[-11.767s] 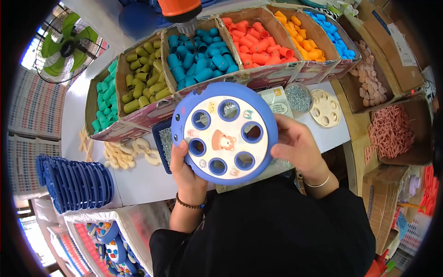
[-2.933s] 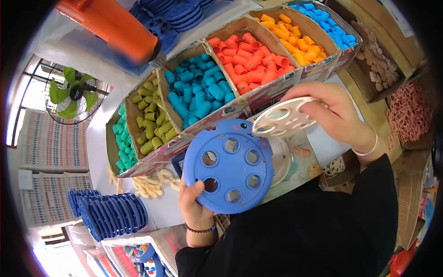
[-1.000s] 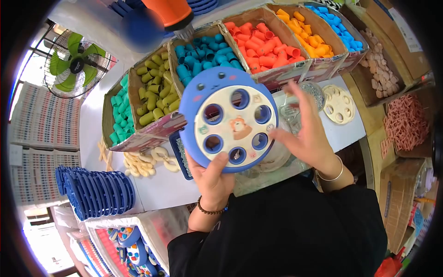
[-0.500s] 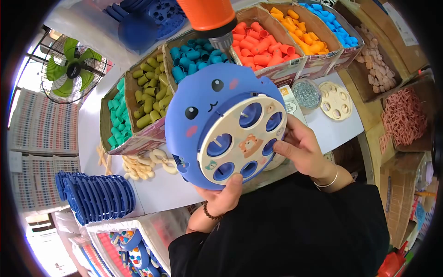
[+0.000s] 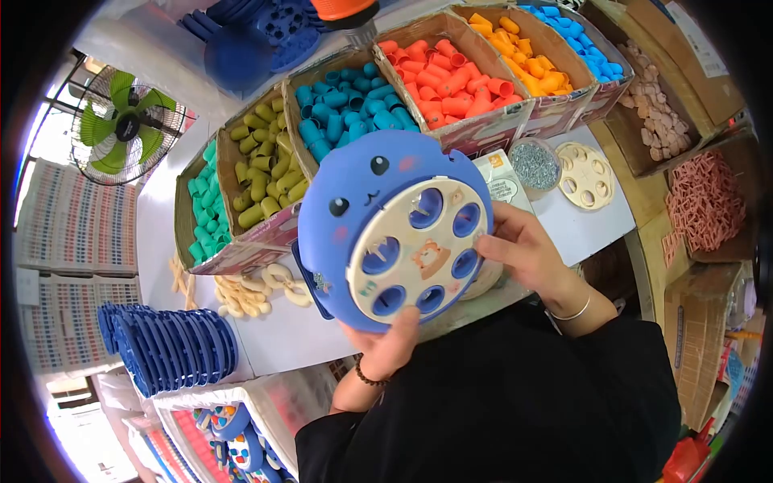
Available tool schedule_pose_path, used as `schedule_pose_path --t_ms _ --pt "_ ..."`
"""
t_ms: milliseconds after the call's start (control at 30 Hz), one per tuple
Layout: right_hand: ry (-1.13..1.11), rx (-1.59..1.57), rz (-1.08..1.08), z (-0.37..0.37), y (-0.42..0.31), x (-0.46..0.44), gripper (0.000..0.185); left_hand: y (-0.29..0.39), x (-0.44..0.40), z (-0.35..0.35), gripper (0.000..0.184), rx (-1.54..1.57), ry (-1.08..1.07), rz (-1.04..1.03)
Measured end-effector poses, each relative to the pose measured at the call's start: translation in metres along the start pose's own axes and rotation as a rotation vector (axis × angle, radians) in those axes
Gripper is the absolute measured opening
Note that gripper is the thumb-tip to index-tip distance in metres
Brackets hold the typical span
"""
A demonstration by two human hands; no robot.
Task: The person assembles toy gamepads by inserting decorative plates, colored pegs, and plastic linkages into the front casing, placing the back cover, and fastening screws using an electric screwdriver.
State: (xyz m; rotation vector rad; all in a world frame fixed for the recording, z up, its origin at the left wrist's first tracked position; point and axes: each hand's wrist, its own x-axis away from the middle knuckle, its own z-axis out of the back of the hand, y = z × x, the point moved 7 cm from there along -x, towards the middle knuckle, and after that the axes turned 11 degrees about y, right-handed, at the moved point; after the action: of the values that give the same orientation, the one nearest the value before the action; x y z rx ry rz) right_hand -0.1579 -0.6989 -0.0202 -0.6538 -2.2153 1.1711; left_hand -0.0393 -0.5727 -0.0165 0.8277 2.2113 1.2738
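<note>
A blue plastic toy with a cartoon face is held up in front of me, tilted. On its front sits a round cream disc with several holes and a bear picture in the middle. My left hand grips the toy's lower edge, thumb on the front. At the disc's right edge, my right hand grips the toy with its thumb on the front and its other fingers partly hidden. Part of a dark blue piece shows behind the toy's left side.
Cardboard bins of teal, olive, red and orange caps line the back. An orange-bodied driver hangs above. Screws and a cream disc lie right; blue parts are stacked left.
The toy has come down slightly and turned a little in my hands. The hanging driver has shifted up and left. Both hands keep hold of the toy.
</note>
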Motion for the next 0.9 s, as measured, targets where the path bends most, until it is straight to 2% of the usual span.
schedule_pose_path --t_ms 33,67,133,167,200,267,333,367,433,500,567,600,667,833,900 --pt "0.031 -0.006 0.223 -0.001 -0.015 -0.001 0.055 -0.007 -0.002 0.003 0.071 0.148 0.072 0.12" --pt "0.061 -0.011 0.445 0.0 -0.031 0.003 0.059 -0.014 -0.001 0.003 0.08 0.175 0.053 0.236" --pt "0.091 -0.095 0.381 0.008 -0.039 0.005 0.065 -0.027 0.001 0.012 0.09 -0.102 -0.1 0.136" --pt "0.092 0.001 0.321 0.011 -0.038 0.006 0.065 -0.024 0.002 0.009 0.099 -0.148 -0.123 0.141" --pt "0.094 0.097 0.262 0.012 -0.038 0.007 0.066 -0.017 -0.004 0.001 0.099 -0.147 -0.127 0.14" --pt "0.069 0.21 0.235 0.006 -0.038 0.013 0.063 0.013 -0.02 -0.022 0.099 0.028 -0.161 -0.044" --pt "0.013 0.381 0.308 -0.003 -0.037 0.012 0.063 0.018 -0.024 -0.017 0.09 -0.072 -0.202 0.035" --pt "0.008 0.382 0.309 -0.007 -0.038 0.011 0.063 0.021 -0.024 -0.014 0.087 -0.238 -0.119 0.024" --pt "-0.009 0.232 0.299 -0.012 -0.044 0.01 0.062 0.021 -0.018 -0.013 0.082 -0.392 -0.167 -0.039" --pt "-0.023 0.281 0.313 -0.01 -0.045 0.012 0.061 0.015 -0.015 -0.017 0.084 -0.374 -0.172 -0.036" --pt "-0.032 0.331 0.327 -0.009 -0.045 0.015 0.06 0.012 -0.014 -0.021 0.072 -0.209 -0.218 0.003" --pt "-0.053 0.336 0.376 -0.012 -0.046 0.018 0.059 0.009 -0.016 -0.02 0.072 -0.207 -0.22 0.002" --pt "-0.076 0.341 0.421 -0.014 -0.048 0.021 0.058 0.012 -0.018 -0.015 0.069 -0.16 -0.18 -0.087" --pt "-0.044 0.442 0.493 -0.018 -0.054 0.024 0.057 0.016 -0.019 -0.014 0.063 -0.235 -0.171 -0.143" --pt "-0.044 0.454 0.451 -0.017 -0.053 0.02 0.056 0.015 -0.022 -0.013 0.06 -0.225 -0.173 -0.137"
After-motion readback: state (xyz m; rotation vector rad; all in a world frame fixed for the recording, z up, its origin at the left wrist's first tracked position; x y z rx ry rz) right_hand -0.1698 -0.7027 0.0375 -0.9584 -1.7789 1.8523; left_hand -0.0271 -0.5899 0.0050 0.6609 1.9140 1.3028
